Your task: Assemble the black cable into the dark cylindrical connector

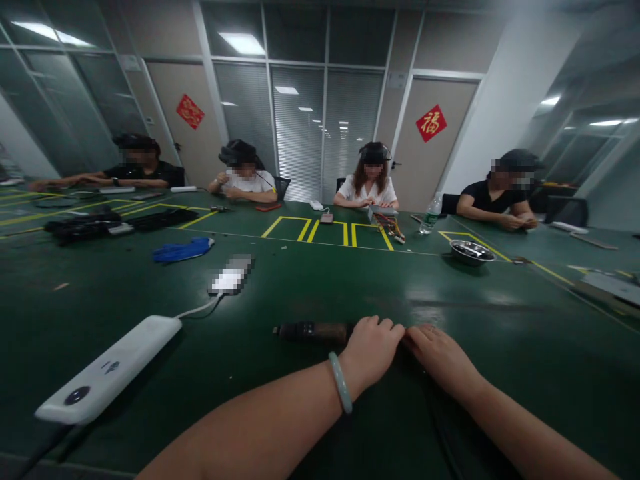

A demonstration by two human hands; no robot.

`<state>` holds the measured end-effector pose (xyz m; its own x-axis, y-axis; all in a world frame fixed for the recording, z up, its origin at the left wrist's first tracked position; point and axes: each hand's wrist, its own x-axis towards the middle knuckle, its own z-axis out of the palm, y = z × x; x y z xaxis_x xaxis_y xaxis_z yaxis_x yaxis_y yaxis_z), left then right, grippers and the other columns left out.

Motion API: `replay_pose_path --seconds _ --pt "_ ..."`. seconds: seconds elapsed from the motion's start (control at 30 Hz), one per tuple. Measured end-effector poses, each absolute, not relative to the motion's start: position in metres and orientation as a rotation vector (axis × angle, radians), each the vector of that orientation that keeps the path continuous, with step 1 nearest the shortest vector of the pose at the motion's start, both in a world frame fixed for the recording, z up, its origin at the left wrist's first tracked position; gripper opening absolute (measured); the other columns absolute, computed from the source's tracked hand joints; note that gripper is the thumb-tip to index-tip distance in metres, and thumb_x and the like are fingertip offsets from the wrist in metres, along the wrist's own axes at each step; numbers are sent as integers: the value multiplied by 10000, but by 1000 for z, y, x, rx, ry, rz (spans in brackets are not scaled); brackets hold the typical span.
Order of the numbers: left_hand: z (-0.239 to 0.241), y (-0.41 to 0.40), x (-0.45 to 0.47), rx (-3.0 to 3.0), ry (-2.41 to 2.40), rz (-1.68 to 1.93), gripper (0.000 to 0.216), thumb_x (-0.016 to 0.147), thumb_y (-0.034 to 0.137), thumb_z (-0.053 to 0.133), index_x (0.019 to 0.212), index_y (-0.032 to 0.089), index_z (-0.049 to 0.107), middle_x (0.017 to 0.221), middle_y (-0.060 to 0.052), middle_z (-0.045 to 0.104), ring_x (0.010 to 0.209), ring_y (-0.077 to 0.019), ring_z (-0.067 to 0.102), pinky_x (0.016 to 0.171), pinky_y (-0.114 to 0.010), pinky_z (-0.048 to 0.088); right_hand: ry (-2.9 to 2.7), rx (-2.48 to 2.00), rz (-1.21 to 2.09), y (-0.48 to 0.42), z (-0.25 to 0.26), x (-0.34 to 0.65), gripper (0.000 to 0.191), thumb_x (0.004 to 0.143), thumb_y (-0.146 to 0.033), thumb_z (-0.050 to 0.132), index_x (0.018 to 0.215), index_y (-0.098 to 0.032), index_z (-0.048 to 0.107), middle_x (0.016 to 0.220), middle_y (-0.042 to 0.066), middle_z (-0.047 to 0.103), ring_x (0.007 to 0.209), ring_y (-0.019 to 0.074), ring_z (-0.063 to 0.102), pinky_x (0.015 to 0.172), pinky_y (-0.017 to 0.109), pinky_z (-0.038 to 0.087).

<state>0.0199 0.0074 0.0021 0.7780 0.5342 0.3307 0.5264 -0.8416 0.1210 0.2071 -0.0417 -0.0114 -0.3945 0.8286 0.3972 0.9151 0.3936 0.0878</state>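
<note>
Here's the dark tool [320, 331], lying crosswise on the green table [190, 373], and the left hand [373, 350] has its fingers curled over the right-hand end! The right hand [443, 353] meets it, fingers bunched, though what they pinch, if anything, can't be told. Left of them, a phone [230, 277].

One dark tool [323, 332], one bowl [471, 252], one bottle [431, 215], four co-workers [367, 190], perhaps one blue glove [183, 250].
</note>
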Motion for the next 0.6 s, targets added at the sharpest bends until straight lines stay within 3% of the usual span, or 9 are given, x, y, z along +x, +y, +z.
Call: replay_pose_path --seconds 0.13,0.2,0.3,0.37,0.5,0.6 --pt "2 10 19 2913 877 552 142 923 155 416 975 184 545 951 -62 611 967 -212 568 852 -380 452 -2380 -1479 -457 -41 -6 206 247 937 -231 413 806 -209 621 780 61 653 692 174 611 665 305 472" --pt "1 11 19 2909 875 579 146 922 153 415 986 180 544 954 -62 615 971 -216 566 856 -387 454 -2362 -1448 -478 -41 -4 206 248 933 -229 409 862 -214 646 966 87 682 844 192 645 754 319 501" --pt "-2 13 19 2904 860 644 146 920 161 422 1007 171 539 969 -64 619 971 -221 567 853 -391 459 -2380 -1363 -512 -37 -7 210 259 929 -217 396 990 -214 648 1243 97 603 1133 224 574 905 353 495" --pt "-3 14 19 2902 855 662 145 920 168 424 1009 167 540 961 -67 618 955 -223 573 836 -389 464 -2424 -1317 -510 -33 -11 216 262 931 -226 399 1044 -213 635 1218 100 623 1125 217 585 906 343 508" --pt "-3 14 18 2901 862 624 143 926 175 408 983 172 539 930 -59 619 912 -216 587 799 -384 473 -2466 -1321 -456 -24 -17 225 230 929 -265 429 1050 -242 623 1032 82 700 920 197 674 847 319 534" --pt "0 13 17 2895 879 645 152 926 205 424 1006 163 546 1001 -74 627 995 -218 576 887 -397 448 -2492 -1323 -373 -21 -16 224 175 906 -255 468 997 -272 616 980 64 697 877 190 670 795 300 537"
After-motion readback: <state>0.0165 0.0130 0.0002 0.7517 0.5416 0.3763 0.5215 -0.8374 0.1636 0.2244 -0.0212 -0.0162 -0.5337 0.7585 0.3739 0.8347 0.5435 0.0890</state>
